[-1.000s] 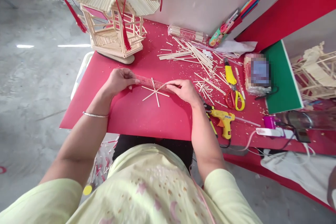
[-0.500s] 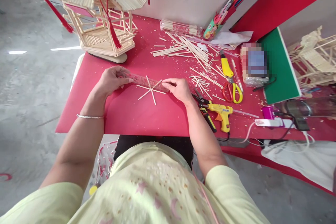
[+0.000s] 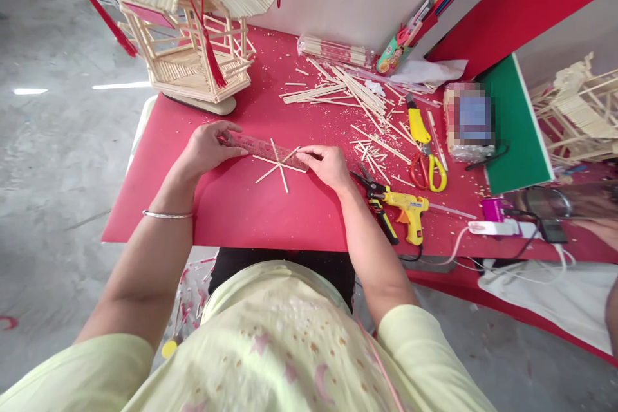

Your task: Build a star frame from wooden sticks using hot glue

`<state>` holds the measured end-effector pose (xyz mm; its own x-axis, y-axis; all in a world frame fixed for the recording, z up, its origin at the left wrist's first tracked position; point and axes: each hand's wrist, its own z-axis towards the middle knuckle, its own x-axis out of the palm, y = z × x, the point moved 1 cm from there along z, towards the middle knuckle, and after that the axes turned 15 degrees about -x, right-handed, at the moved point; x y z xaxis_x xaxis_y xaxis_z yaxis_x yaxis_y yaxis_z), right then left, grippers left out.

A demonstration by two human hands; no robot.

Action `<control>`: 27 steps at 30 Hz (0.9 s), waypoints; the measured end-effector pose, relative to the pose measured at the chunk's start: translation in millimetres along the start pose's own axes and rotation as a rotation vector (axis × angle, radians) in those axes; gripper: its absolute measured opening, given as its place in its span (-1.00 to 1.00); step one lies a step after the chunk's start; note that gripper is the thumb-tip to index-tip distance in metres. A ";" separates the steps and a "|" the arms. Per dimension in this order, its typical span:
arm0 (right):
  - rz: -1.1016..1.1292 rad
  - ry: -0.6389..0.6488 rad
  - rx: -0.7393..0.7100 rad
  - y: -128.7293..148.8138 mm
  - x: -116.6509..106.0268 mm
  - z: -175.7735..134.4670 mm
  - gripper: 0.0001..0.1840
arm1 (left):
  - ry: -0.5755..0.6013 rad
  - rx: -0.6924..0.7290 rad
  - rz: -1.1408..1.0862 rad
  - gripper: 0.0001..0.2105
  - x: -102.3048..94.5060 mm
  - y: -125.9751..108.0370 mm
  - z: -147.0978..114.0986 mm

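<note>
A clear patterned ruler (image 3: pixel 258 145) lies across the red table between my hands. My left hand (image 3: pixel 212 147) grips its left end between thumb and fingers. With thumb and forefinger pinched together, my right hand (image 3: pixel 324 163) holds the ruler's right end, close to the tips of two sticks. Thin wooden sticks crossed at their middles form a six-armed star (image 3: pixel 279 163). Its upper arms overlap the ruler and its lower arms reach over the red surface toward me.
A stick-built pavilion (image 3: pixel 200 71) with red tassels stands at the back left. Loose sticks (image 3: pixel 357 93) lie scattered behind my hands. On the right are scissors (image 3: pixel 437 174), a yellow glue gun (image 3: pixel 408 208), pliers (image 3: pixel 371 187) and cables. Another person's arm (image 3: pixel 601 228) shows at the right edge.
Both my hands keep their hold on the ruler, and the stick star stays in place against it. Part of another person's arm has come into view at the right edge.
</note>
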<state>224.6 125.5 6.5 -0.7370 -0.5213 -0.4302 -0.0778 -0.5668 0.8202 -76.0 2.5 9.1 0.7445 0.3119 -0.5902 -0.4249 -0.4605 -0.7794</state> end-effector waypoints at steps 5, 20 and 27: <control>-0.005 0.003 -0.022 -1.0 0.0 -0.4 -0.85 | -0.011 -0.001 0.028 -0.45 0.0 -1.9 -1.3; -0.037 0.005 -0.001 -1.5 2.1 -0.6 -0.85 | -0.032 -0.021 0.140 -0.35 -2.5 -7.9 -8.8; -0.057 -0.007 0.006 -1.5 4.4 -1.0 -0.85 | -0.063 -0.003 0.176 -0.31 -1.7 -7.7 -9.3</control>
<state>222.2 123.4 3.0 -0.7357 -0.4843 -0.4735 -0.1233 -0.5916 0.7968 -69.1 -2.2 18.0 0.6249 0.2780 -0.7295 -0.5442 -0.5149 -0.6624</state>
